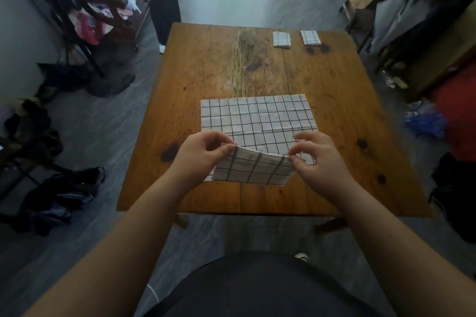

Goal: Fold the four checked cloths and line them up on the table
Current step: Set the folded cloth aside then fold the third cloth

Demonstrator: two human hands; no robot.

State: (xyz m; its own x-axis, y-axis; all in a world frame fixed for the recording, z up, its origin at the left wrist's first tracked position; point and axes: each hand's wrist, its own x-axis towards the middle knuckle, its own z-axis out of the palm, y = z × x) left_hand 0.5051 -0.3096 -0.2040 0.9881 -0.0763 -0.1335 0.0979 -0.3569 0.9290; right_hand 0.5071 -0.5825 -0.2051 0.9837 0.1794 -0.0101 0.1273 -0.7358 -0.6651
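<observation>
Left hand [203, 154] and right hand [316, 159] each pinch a top corner of one half-folded cloth [253, 170], held above the near table [206, 72] edge. Under it one open cloth [257, 117] lies flat. At the far edge two lie apart: left folded cloth [281, 39], right folded cloth [311, 37].

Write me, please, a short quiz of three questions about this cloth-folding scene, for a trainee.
1. True or false: the left hand and the right hand both pinch the held cloth.
2. How many folded cloths lie near the far edge of the table?
3. Choose one. The spread cloth lies: A) on the floor; B) flat on the table; C) on a chair.

Key: 1 true; 2 two; 3 B.
</observation>
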